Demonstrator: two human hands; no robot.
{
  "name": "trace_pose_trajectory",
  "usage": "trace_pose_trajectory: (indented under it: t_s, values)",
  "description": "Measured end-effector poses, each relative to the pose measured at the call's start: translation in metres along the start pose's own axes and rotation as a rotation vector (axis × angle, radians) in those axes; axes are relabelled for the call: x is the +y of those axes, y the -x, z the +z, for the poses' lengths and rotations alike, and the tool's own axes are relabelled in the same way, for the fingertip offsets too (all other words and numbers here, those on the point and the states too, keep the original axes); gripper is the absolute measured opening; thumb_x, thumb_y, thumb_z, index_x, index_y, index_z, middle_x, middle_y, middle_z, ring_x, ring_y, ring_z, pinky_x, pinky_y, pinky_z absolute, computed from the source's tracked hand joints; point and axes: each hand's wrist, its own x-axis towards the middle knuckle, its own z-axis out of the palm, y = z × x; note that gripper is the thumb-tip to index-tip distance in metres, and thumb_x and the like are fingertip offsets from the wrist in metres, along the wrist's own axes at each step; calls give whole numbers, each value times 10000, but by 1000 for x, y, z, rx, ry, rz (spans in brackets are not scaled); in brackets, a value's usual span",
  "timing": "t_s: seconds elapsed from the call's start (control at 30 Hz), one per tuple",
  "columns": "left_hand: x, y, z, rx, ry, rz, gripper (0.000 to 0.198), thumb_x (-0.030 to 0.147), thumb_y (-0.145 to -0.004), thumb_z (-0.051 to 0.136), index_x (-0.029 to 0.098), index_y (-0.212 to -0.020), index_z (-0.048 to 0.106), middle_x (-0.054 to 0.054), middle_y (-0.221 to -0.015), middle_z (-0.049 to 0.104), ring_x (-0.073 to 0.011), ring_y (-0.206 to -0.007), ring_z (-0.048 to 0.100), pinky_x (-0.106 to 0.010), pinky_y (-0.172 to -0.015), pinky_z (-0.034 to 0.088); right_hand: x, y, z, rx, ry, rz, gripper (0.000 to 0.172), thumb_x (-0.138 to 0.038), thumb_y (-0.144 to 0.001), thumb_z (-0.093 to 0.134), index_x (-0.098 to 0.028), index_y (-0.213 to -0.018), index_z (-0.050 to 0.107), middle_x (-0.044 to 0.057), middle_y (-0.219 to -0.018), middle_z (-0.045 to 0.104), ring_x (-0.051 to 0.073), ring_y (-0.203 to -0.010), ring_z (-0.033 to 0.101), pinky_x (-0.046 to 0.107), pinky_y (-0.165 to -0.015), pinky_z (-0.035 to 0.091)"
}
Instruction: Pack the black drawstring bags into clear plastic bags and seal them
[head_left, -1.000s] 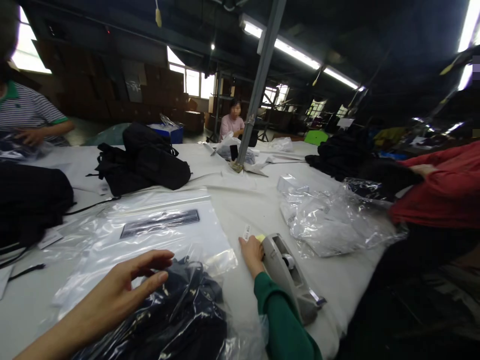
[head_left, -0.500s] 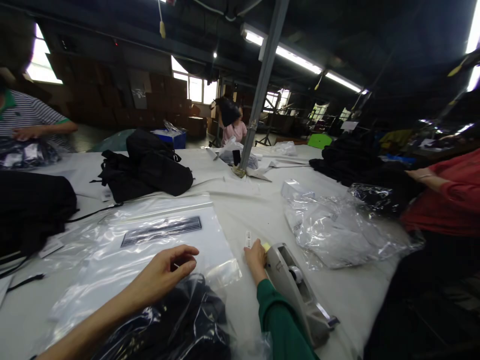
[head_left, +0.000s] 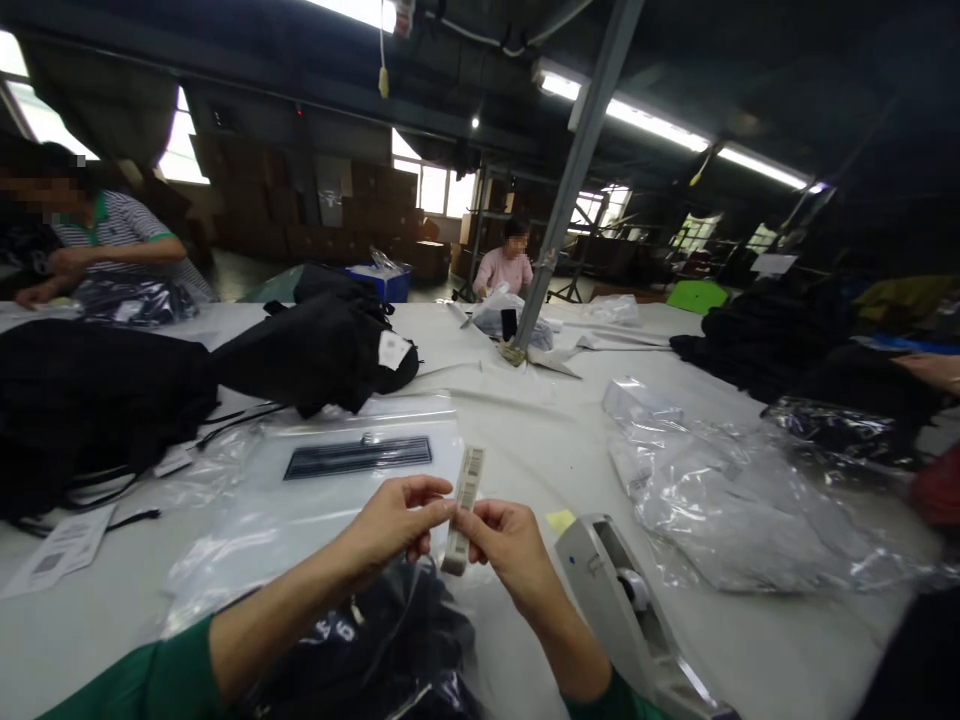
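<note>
ok, both hands are up over the table, meeting in the middle. left hand and right hand each pinch the label between thumb and fingertips, other fingers curled in. label is a narrow white strip with a barcode near its top end, held roughly upright with a slight tilt, in the air above the near edge of the clear bags. left pinch sits on its left edge about mid-height, right pinch on the right edge a bit lower. both sleeves are green. directly under the hands lies a bagged garment, dark fabric in clear plastic, with white print too small to read. beyond it is a flat stack of clear bags with a black printed bar on top. tape dispenser, grey, sits just right of the right wrist, untouched. a yellow note lies by its far end. further right is a crumpled heap of loose plastic. on the left, black clothes are piled up, a second black pile carries a white tag, and a paper slip lies near the table edge. steel pole rises from mid-table. a person in a striped shirt works at far left, a person in pink sits at the far side, and a red sleeve shows at the right edge.
</note>
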Motion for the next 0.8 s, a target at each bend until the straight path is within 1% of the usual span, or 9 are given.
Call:
trace_pose_trajectory:
  t_s: [0.07, 0.1, 0.17, 0.27, 0.33, 0.4, 0.47, 0.6, 0.8]
  values:
    - [3, 7, 0, -9, 20, -17, 416, 511, -695, 735, 128, -817, 628, 43, -544, 544, -49, -373, 427, -149, -339, 260, -13, 15, 10, -70, -47, -54, 409, -534, -780, 686, -139, -677, 670, -3, -509, 597, 105, -441, 511, 217, -439, 394]
    - [4, 10, -1, 1, 26, -17, 408, 523, -699, 725, 139, -762, 602, 63, -472, 497, -48, -351, 402, -144, -332, 246, -17, 21, 12, -54, -12, -99, 376, -512, -804, 672, -146, -717, 686, 2, -534, 615, 112, -444, 527, 225, -444, 415]
    - [5, 16, -3, 19, 35, -8, 408, 544, -718, 699, 165, -731, 549, 90, -379, 438, -52, -305, 368, -139, -320, 233, -25, 31, 11, 87, 126, -271, 289, -446, -845, 648, -166, -871, 718, 12, -609, 646, 134, -478, 563, 256, -486, 476]
    - [4, 22, -5, -19, 25, 29, 406, 552, -751, 674, 181, -749, 508, 57, -386, 524, -77, -293, 430, -154, -332, 302, -37, 39, 3, 311, 389, -637, 287, -336, -864, 650, -210, -1120, 683, 55, -802, 672, 193, -680, 635, 333, -666, 552]
    - [4, 26, -4, -67, 37, 72, 387, 527, -767, 682, 174, -785, 525, 13, -480, 618, -107, -376, 546, -188, -410, 422, -44, 40, -3, 298, 523, -774, 380, -302, -858, 660, -235, -1231, 629, 95, -980, 649, 240, -884, 636, 387, -791, 552]
    - [3, 28, -2, -101, 63, 117, 365, 501, -782, 691, 163, -832, 562, -12, -580, 668, -131, -488, 625, -230, -519, 504, -49, 38, -7, 236, 597, -787, 436, -304, -855, 666, -241, -1279, 591, 112, -1068, 607, 261, -979, 608, 422, -849, 542]
    - [2, 30, -1, -125, 73, 147, 359, 485, -798, 691, 155, -909, 608, -24, -662, 688, -147, -565, 659, -250, -579, 529, -49, 37, -8, 201, 640, -755, 412, -307, -860, 658, -232, -1261, 597, 118, -1092, 583, 266, -1001, 593, 444, -874, 534]
    - [0, 31, -1, -151, 41, 199, 343, 456, -821, 683, 160, -994, 662, -14, -709, 669, -148, -568, 652, -243, -555, 514, -45, 39, -5, 192, 651, -732, 300, -298, -868, 641, -224, -1159, 657, 127, -1137, 570, 283, -1063, 572, 464, -905, 515]
    - [-5, 31, 0, -123, -53, 306, 242, 391, -879, 623, 153, -890, 669, -4, -670, 625, -134, -602, 625, -231, -585, 501, -46, 44, 3, 108, 417, -649, 157, -245, -914, 582, -219, -1019, 695, 65, -931, 651, 193, -872, 636, 325, -789, 539]
